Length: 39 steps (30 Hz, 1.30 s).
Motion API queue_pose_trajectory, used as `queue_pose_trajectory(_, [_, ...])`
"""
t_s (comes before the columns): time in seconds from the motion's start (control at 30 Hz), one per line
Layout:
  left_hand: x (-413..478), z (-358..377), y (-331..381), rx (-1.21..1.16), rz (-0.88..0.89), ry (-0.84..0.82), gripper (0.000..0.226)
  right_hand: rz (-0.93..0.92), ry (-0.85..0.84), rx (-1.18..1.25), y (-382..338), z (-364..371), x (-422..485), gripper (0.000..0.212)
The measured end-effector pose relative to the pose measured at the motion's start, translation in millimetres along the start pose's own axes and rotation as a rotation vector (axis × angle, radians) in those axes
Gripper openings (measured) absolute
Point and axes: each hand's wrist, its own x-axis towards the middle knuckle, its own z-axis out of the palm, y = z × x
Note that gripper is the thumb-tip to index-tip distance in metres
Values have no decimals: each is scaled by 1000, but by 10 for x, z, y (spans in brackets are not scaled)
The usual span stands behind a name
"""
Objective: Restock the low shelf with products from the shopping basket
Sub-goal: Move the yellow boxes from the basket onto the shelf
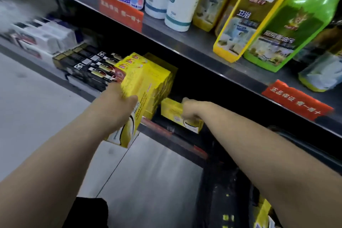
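My left hand [120, 105] grips a long yellow box [137, 87], tilted, its far end against a stack of the same yellow boxes [162, 77] on the low shelf [166, 131]. To the right, my right hand [188, 111] is closed on another yellow box [172, 111] that lies flat on the low shelf beside the stack. The black shopping basket [222, 200] stands on the floor at the lower right, under my right forearm, with a yellow box [262, 214] showing inside it.
Black and red boxes [92, 68] and white packs [42, 37] fill the low shelf to the left. The shelf above [203, 50] carries white bottles [181, 0], yellow and green refill bottles [259, 15] and red price tags [120, 12]. Grey tiled floor [148, 172] lies below.
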Motion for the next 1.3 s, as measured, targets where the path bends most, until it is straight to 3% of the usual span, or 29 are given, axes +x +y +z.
queue_pose_trajectory(0.07, [34,48,-24,-12,-2,-25,30,-31,-37,-69,10,72,175,64])
queue_pose_trajectory(0.27, [140,106,-38,-166,-74,-29,37,-110,-179,-309,129,263,425,79])
queue_pose_trajectory(0.37, [174,139,-5,-202,-65,2,39,-77,-233,-321,175,312,499,71])
queue_pose_trajectory(0.53, [167,171,29,-211,-69,-11,26,-123,-173,-540,238,313,551,71])
queue_pose_trajectory(0.7, [179,200,32,-200,-77,-34,33,-117,-171,-578,221,335,585,63])
queue_pose_trajectory(0.93, [172,216,49,-253,-49,-64,24,-132,-215,-630,187,283,510,75])
queue_pose_trajectory(1.0, [175,211,52,-266,-34,-79,21,-155,-178,-512,143,151,417,74])
queue_pose_trajectory(1.1, [173,230,45,-298,-16,-111,26,-305,-159,72,91,-105,122,58])
queue_pose_trajectory(1.2, [151,272,59,-356,-34,-174,28,-451,-467,777,73,-213,-336,54])
queue_pose_trajectory(1.23, [139,290,70,-379,-33,-201,32,-483,-531,895,68,-209,-449,52])
queue_pose_trajectory(1.3, [118,324,91,-361,15,-242,36,-513,-498,939,71,-174,-578,41])
